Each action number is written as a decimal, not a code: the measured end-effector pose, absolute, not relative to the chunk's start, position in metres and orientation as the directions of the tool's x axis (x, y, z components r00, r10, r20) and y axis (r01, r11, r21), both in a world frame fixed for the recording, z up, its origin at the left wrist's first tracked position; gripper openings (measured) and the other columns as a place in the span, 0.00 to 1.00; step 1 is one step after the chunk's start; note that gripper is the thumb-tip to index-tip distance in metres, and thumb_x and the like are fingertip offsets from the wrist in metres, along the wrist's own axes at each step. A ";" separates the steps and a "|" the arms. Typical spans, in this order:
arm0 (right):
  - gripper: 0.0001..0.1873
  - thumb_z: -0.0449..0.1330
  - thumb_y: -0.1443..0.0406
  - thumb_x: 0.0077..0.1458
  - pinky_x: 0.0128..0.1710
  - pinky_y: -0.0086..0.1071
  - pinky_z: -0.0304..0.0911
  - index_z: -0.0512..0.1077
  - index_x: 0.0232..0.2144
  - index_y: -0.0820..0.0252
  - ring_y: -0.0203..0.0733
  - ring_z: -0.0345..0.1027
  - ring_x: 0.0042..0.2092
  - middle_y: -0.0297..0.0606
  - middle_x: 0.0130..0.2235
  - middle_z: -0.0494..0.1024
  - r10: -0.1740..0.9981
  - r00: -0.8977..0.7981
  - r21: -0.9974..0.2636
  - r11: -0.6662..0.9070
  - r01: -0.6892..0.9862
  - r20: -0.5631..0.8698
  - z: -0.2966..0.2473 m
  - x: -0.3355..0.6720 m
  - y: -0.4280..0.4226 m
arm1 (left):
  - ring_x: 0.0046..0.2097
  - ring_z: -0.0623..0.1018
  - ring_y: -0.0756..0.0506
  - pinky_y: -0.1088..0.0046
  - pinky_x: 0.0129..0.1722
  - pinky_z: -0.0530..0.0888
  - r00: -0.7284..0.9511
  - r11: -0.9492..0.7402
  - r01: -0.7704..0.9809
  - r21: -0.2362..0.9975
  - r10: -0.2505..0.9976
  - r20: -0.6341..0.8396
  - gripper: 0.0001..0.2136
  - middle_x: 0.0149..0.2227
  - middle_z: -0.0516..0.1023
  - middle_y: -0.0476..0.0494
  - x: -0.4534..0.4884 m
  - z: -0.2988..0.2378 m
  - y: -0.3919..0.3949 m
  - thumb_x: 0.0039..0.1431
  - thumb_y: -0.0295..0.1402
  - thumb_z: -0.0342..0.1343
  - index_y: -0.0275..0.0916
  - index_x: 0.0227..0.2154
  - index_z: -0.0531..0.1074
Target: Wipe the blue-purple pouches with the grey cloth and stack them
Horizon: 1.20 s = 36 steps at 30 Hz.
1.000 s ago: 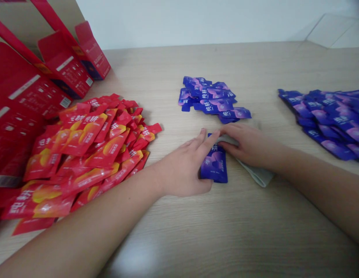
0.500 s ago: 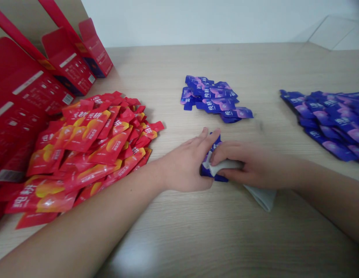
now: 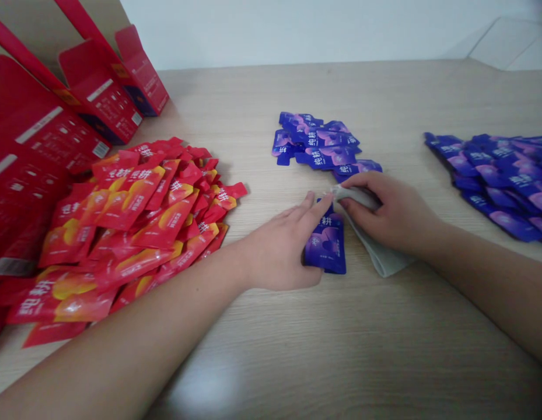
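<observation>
A purple sachet point(image 3: 327, 244) with white print lies flat on the table in front of me. My left hand point(image 3: 286, 242) rests over its left edge, fingers stretched out toward its top and the thumb near its lower corner. In my right hand point(image 3: 382, 213) is a folded whitish cloth point(image 3: 384, 256), pinched near the sachet's top end, with its loose part hanging down to the table. Just beyond the hands lies a small group of similar purple sachets point(image 3: 325, 146).
A heap of red and yellow sachets point(image 3: 139, 216) spreads on the left, beside several open red boxes point(image 3: 95, 93). More purple sachets point(image 3: 498, 175) overlap in rows on the right. A pale wall point(image 3: 297, 29) stands behind the wooden table point(image 3: 271, 350).
My right hand has moved the cloth away from me, from the sachet's middle to its top end, uncovering the printed face. My left hand stays in place.
</observation>
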State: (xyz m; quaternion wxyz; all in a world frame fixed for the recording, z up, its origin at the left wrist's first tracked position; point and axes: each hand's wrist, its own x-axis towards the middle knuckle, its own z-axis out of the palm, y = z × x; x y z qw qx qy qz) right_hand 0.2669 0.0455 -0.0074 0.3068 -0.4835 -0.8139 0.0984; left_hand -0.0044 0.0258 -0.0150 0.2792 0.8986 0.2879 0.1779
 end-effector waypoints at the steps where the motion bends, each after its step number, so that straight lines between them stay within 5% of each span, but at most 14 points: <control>1: 0.14 0.65 0.57 0.66 0.50 0.52 0.76 0.74 0.52 0.49 0.56 0.80 0.49 0.40 0.49 0.84 0.853 -0.307 -0.529 0.507 0.680 0.422 -0.007 0.265 0.041 | 0.80 0.53 0.25 0.40 0.74 0.62 0.769 -0.676 0.426 0.601 0.620 0.153 0.55 0.79 0.46 0.14 -0.004 -0.015 0.026 0.56 0.37 0.64 0.29 0.79 0.37; 5: 0.14 0.66 0.56 0.67 0.44 0.45 0.77 0.72 0.53 0.47 0.50 0.80 0.43 0.35 0.45 0.83 0.859 -0.405 -0.705 0.496 0.506 0.313 -0.006 0.257 0.028 | 0.79 0.56 0.25 0.46 0.75 0.63 0.757 -0.654 0.459 0.602 0.642 0.121 0.56 0.78 0.49 0.14 -0.003 -0.016 0.025 0.56 0.38 0.65 0.25 0.78 0.37; 11: 0.11 0.60 0.62 0.70 0.61 0.52 0.71 0.81 0.49 0.49 0.55 0.76 0.59 0.41 0.55 0.83 0.704 -0.665 -0.504 0.680 0.532 0.248 -0.005 0.251 0.030 | 0.80 0.51 0.27 0.47 0.76 0.59 0.751 -0.638 0.485 0.598 0.654 0.088 0.57 0.79 0.43 0.15 -0.002 -0.017 0.025 0.55 0.40 0.65 0.25 0.78 0.36; 21: 0.12 0.57 0.64 0.71 0.55 0.51 0.73 0.81 0.47 0.54 0.57 0.78 0.53 0.47 0.53 0.84 0.708 -0.688 -0.342 0.693 0.634 0.159 -0.003 0.251 0.034 | 0.81 0.49 0.28 0.46 0.77 0.58 0.755 -0.640 0.477 0.602 0.649 0.091 0.56 0.80 0.43 0.19 -0.002 -0.013 0.025 0.54 0.37 0.65 0.30 0.79 0.39; 29: 0.11 0.60 0.66 0.66 0.53 0.53 0.72 0.78 0.49 0.55 0.60 0.79 0.52 0.47 0.49 0.85 0.809 -0.538 -0.253 0.586 0.770 0.238 -0.005 0.260 0.044 | 0.81 0.47 0.26 0.40 0.75 0.59 0.767 -0.660 0.428 0.618 0.626 0.138 0.56 0.80 0.42 0.19 -0.004 -0.016 0.025 0.56 0.37 0.64 0.34 0.80 0.35; 36: 0.10 0.62 0.67 0.64 0.49 0.45 0.75 0.77 0.46 0.51 0.52 0.80 0.47 0.39 0.44 0.85 0.686 -0.662 -0.415 0.720 0.556 0.302 0.005 0.249 0.017 | 0.81 0.48 0.27 0.39 0.75 0.60 0.776 -0.678 0.383 0.628 0.605 0.179 0.57 0.80 0.46 0.20 -0.004 -0.018 0.027 0.56 0.35 0.64 0.38 0.80 0.32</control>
